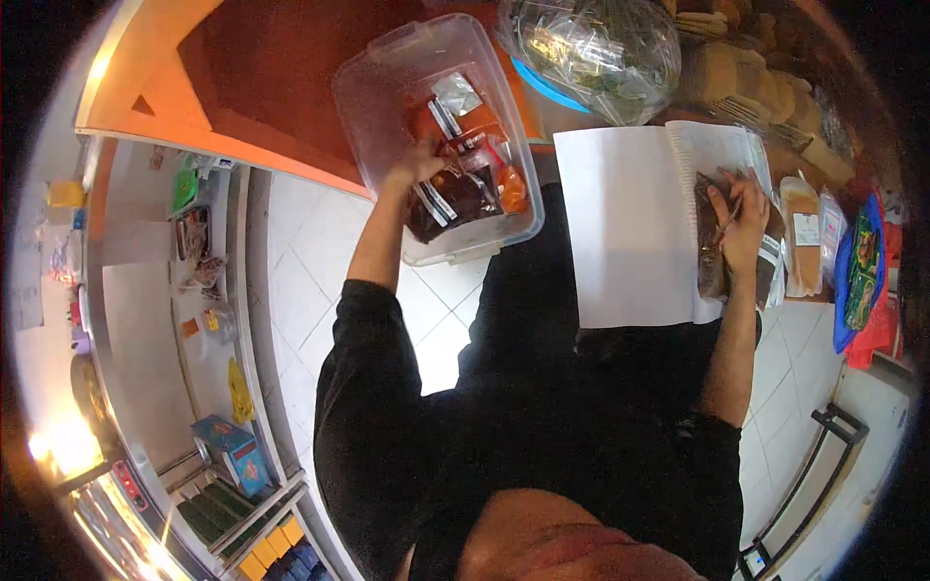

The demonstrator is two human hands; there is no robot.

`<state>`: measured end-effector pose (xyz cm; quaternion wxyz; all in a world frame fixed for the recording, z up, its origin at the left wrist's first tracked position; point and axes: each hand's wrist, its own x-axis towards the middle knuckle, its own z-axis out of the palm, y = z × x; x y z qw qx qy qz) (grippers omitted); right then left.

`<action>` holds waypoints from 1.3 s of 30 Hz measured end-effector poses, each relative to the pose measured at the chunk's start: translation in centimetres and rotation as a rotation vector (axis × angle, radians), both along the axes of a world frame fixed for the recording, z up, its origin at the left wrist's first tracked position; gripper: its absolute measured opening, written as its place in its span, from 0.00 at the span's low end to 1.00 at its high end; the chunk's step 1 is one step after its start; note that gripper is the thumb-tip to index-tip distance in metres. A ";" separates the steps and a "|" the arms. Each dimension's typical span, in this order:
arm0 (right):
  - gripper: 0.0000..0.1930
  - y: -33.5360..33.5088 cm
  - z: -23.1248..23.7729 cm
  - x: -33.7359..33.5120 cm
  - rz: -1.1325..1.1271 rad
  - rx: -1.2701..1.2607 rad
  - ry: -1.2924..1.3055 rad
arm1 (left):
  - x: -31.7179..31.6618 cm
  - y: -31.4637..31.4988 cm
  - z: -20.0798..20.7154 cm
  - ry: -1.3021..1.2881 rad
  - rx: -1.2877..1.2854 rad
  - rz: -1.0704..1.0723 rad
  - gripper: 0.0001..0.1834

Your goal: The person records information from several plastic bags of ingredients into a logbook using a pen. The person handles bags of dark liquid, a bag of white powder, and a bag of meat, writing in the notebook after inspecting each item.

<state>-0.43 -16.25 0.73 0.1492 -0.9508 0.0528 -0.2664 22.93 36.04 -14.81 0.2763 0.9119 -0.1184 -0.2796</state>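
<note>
My left hand (422,162) reaches into a clear plastic bin (373,92) with its fingers apart, touching the packets inside. Below the fingers lies a dark red-brown packet (465,198) with a white label strip. An orange packet (511,189) sits at the bin's right side, and red-orange packets lie farther up. My right hand (744,218) is closed around a thin pen (728,223). It rests over a brown packet (712,273), which lies on the right page of an open spiral notebook (625,228). The left page looks blank.
Behind the notebook stands a blue-rimmed bowl with a plastic-wrapped bundle (601,58). Rows of brown packets (746,87) fill the far right. A tan labelled packet (804,232) and a blue bag (857,271) lie right of the notebook. Shelves (218,339) stand at left.
</note>
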 end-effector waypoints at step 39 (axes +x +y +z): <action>0.11 0.4 3.8 -6.2 -0.398 0.099 -0.029 | -26.6 -16.7 7.1 -0.479 -0.830 0.327 0.07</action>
